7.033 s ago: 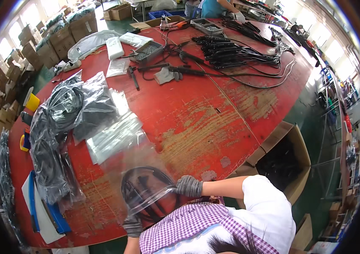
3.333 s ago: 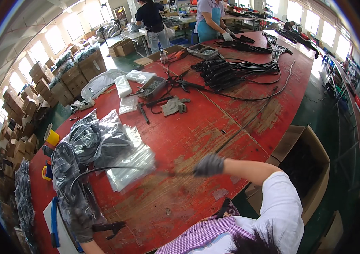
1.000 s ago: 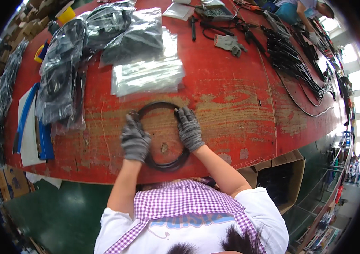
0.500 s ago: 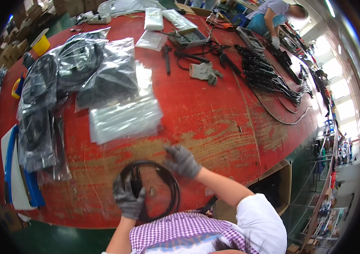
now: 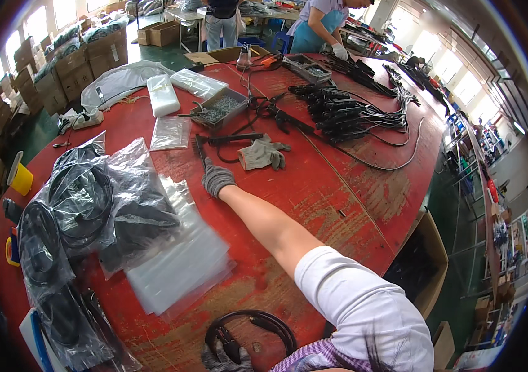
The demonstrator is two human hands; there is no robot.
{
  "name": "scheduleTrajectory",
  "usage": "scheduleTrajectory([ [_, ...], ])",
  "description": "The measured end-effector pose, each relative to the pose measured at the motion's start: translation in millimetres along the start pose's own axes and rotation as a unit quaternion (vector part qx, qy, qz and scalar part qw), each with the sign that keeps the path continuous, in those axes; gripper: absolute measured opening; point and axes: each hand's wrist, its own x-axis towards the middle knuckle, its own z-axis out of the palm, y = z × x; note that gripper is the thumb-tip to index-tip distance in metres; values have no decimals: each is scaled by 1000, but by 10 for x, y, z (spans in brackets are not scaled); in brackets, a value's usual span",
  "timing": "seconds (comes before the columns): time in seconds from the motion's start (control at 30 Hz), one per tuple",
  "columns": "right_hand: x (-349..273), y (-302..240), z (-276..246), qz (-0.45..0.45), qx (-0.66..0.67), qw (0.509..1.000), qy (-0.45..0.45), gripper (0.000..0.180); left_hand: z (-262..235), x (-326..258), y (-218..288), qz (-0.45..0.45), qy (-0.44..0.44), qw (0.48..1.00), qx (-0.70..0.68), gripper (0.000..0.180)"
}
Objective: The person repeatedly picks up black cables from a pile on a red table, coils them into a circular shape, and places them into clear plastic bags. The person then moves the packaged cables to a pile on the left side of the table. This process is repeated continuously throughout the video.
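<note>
Your right hand (image 5: 217,180), in a grey knit glove, is stretched far across the red table (image 5: 338,204). It lies on the tabletop with the fingers curled around the end of a black-handled tool (image 5: 205,155); a true grasp or just contact, you cannot tell from here.

Your left hand (image 5: 223,358), also gloved, sits at the near edge, fingers closed on a coiled black cable (image 5: 251,325) lying flat on the table close to your body.

Packages: a stack of clear flat plastic bags (image 5: 177,260) lies between the two hands, left of your forearm. Beside it, further left, is a heap of bagged black cable coils (image 5: 84,204), the bags clear and crumpled. A small clear bag (image 5: 169,131) lies flat beyond the tool, with a white oblong packet (image 5: 163,94) further out.

A spare grey glove (image 5: 262,152) lies just right of the tool. A shallow tray (image 5: 219,108) of small dark parts sits beyond. Brown cartons (image 5: 71,59) are stacked on the floor at far left; an open carton (image 5: 422,266) stands right of the table.
</note>
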Motion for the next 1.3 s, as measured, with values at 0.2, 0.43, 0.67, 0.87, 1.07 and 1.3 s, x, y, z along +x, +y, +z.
scheduleTrajectory([
  [0.2, -1918, -268, -787, -158, 405, 895, -96, 44, -5, -72, -103, -17, -16, 1000, -3, 35],
  [0.43, -4409, 339, -1115, -421, 205, 853, -230, 39, 92, -439, -445, -92, -195, 976, 24, 72],
  [0.67, -4971, 147, -932, -336, 45, 869, -360, 26, 53, -351, -606, -40, -230, 972, 14, 66],
  [0.87, -5020, -30, -906, -379, 29, 818, -432, 21, 47, -500, -601, -31, -213, 976, 5, 63],
  [1.07, -3958, -118, -1150, -466, 126, 867, -123, 15, -1, -515, -520, -35, -196, 979, -35, 62],
  [1.3, -2429, -739, -529, -332, 97, 935, -76, 19, -69, -291, -923, -216, -122, 944, -219, 35],
])
